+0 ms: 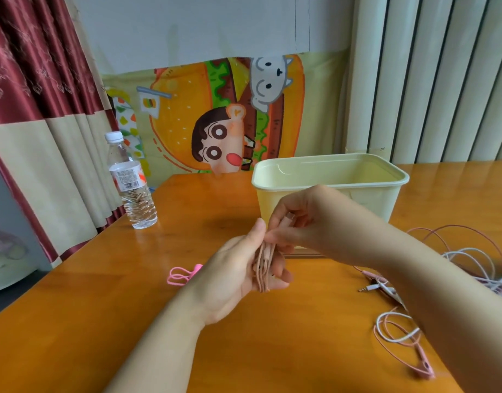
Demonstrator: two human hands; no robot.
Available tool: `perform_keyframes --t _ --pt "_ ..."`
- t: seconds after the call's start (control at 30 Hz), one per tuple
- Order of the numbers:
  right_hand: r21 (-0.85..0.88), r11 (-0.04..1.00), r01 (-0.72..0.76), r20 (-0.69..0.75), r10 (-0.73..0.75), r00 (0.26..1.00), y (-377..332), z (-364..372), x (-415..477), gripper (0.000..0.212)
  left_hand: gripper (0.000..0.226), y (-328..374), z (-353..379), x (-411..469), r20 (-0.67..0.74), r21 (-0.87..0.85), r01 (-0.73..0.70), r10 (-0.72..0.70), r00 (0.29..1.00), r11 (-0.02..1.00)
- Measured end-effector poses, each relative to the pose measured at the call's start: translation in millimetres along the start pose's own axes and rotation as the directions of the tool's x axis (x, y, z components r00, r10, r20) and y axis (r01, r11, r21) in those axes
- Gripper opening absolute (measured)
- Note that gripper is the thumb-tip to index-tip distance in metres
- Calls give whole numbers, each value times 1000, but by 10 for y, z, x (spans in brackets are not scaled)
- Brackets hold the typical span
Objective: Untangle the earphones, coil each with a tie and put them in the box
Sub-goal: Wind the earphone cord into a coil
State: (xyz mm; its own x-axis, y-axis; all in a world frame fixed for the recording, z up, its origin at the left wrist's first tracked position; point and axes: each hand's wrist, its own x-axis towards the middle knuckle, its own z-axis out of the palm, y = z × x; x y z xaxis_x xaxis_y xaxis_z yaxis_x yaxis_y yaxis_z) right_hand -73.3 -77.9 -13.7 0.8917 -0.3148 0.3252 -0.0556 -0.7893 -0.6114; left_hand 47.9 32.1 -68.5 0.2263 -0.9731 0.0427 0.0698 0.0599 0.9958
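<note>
My left hand (238, 268) holds a coil of pink earphone cable (263, 265) wound around its fingers, above the middle of the table. My right hand (295, 222) pinches the top of that coil from the right. A pale yellow box (329, 177) stands open just behind my hands. A pink tie (181, 275) lies on the table left of my left hand. Tangled pink and white earphones (470, 265) lie at the right, partly hidden by my right forearm.
A clear water bottle (130, 182) stands at the table's back left corner. The orange wooden table (102, 307) ends at the left, next to red and cream curtains. A cartoon cloth hangs behind the box.
</note>
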Motion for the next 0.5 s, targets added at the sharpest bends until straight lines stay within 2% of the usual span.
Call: perform_keyframes --t 0.1,0.2,0.3,0.4,0.5 --pt "176 984 5 40 -12 999 90 25 30 16 50 -1 -14 -1 62 -122 45 -38 997 991" --pt "322 947 -2 46 -14 999 160 48 50 29 39 20 -24 1 118 -244 37 -9 993 969" --pt "473 873 -116 193 26 981 202 86 43 29 35 19 -55 7 149 -343 11 43 988 939" --pt "485 850 -204 348 27 937 215 118 29 26 35 24 -113 10 164 -462 -16 103 981 887" --pt "439 871 -223 382 44 923 208 87 26 34 33 43 -158 -1 175 -504 -21 126 976 864"
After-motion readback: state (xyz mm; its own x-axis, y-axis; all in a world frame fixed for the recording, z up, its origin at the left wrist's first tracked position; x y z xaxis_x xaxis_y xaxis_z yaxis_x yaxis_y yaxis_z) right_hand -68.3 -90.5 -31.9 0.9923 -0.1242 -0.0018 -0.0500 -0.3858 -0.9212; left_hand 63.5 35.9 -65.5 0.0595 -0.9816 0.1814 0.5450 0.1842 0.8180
